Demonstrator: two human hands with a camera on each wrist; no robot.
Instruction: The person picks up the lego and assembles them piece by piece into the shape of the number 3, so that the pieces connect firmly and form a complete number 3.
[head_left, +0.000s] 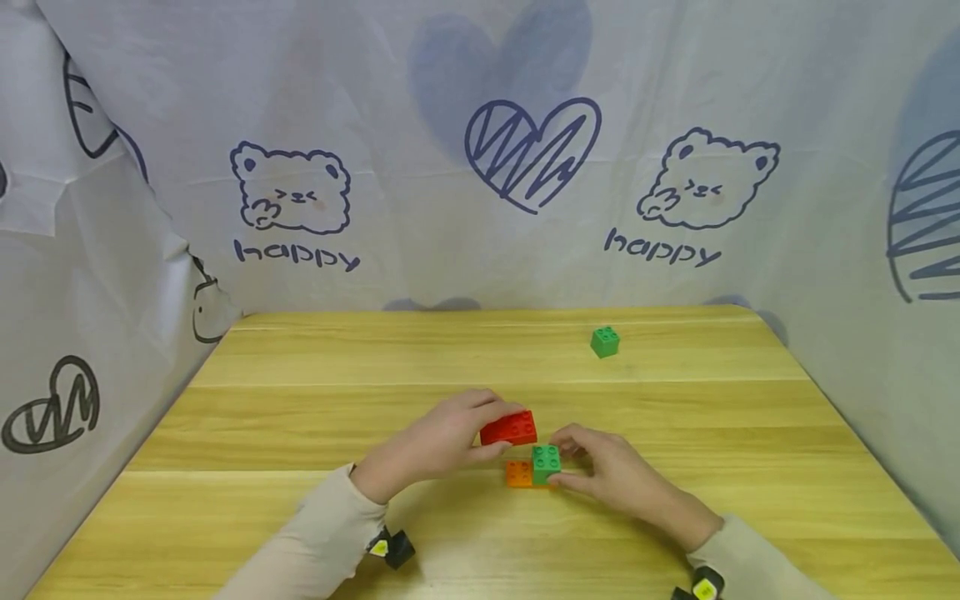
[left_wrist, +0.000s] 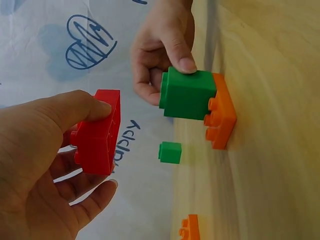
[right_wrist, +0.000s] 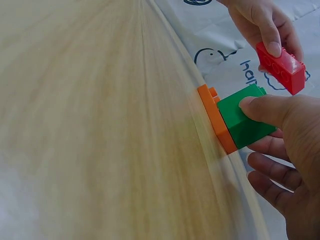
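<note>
My left hand (head_left: 438, 437) grips a red toy building brick (head_left: 515, 427) between thumb and fingers, raised off the table in the left wrist view. Its studs face up in the head view. My right hand (head_left: 622, 475) pinches a green brick (head_left: 546, 465) with the thumb on one side and fingers on the other. That green brick stands on one end of a flat orange brick (left_wrist: 223, 117), whose other end shows bare studs. The orange brick lies on the table, just nearer to me than the red one.
A second, smaller-looking green brick (head_left: 605, 342) sits near the table's back edge, right of centre. Another orange brick (left_wrist: 191, 228) shows at the bottom of the left wrist view. Printed cloth (head_left: 420, 233) hangs behind and beside the wooden table (head_left: 315, 358).
</note>
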